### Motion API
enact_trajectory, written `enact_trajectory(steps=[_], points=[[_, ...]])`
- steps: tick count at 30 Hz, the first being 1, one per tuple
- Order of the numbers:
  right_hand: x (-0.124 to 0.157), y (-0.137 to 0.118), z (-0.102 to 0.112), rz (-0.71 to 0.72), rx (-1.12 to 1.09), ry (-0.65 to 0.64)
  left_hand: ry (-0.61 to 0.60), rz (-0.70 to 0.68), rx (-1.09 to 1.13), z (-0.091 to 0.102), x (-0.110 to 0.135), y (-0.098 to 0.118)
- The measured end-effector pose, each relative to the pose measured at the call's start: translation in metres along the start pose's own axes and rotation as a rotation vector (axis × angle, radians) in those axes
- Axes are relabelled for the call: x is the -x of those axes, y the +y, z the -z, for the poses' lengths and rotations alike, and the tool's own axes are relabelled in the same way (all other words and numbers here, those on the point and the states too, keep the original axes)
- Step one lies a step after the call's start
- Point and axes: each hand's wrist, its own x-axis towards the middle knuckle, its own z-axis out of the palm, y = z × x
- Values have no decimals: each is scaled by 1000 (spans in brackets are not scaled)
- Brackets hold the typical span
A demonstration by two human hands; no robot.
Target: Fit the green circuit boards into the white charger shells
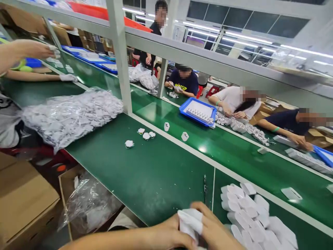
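A green surface (156, 180) is stretching before you, carrying a pile of white housings (249, 211). Left of that pile, your left hand (169, 232) and right hand (217, 227) are gripping a white piece (189, 221) together; you are apparently working it, probably needing steady pressure next. Mostly open room is lying farther left, past a slim dark tool (205, 189); the surface's edge is running toward your left hand.

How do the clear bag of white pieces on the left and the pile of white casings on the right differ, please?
The clear bag encloses its contents in plastic; the pile of white casings lies loose. The bag's contents look small and thin, while the pile's casings are larger and rounded. The bag lies farther off; the pile is near the right hand. Both rest on green worktop.
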Motion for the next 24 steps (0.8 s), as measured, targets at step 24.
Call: enact_trajectory(steps=[24], points=[[-198,-5,7,-124,-545,340,570,-489,-283,114,95,78]])
